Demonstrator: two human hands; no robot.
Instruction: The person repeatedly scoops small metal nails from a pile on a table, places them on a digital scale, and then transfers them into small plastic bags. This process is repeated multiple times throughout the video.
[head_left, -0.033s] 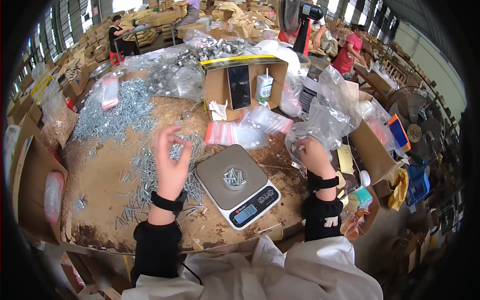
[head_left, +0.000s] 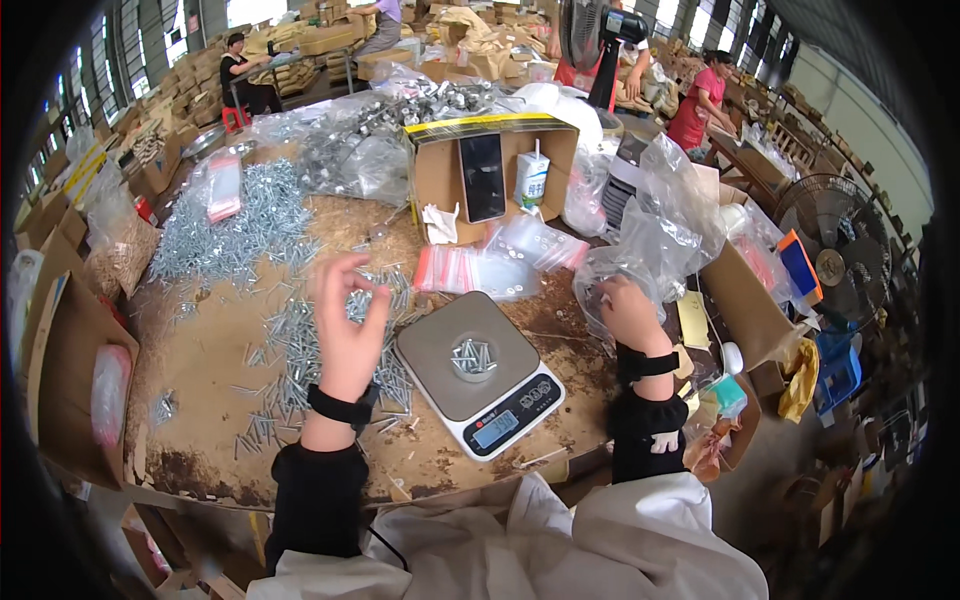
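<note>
My left hand [head_left: 350, 325] hovers above loose silver screws [head_left: 290, 345] on the worn wooden table. Its fingers are curved but apart, and no object shows in them. To its right stands a digital scale [head_left: 425, 345] with a lit display. A small round dish [head_left: 474, 379] on the scale's plate holds several screws [head_left: 471, 354]. My right hand [head_left: 635, 318] is at a clear plastic bag [head_left: 592, 292] right of the scale. Its fingers are curled in at the bag's edge, and what they pinch is hidden.
A larger screw heap [head_left: 235, 235] lies at the far left. Zip bags [head_left: 500, 275] lie behind the scale, before an open carton [head_left: 433, 185] with a phone [head_left: 483, 178] and drink carton [head_left: 531, 180]. Cardboard boxes [head_left: 75, 370] flank the table. People work farther back.
</note>
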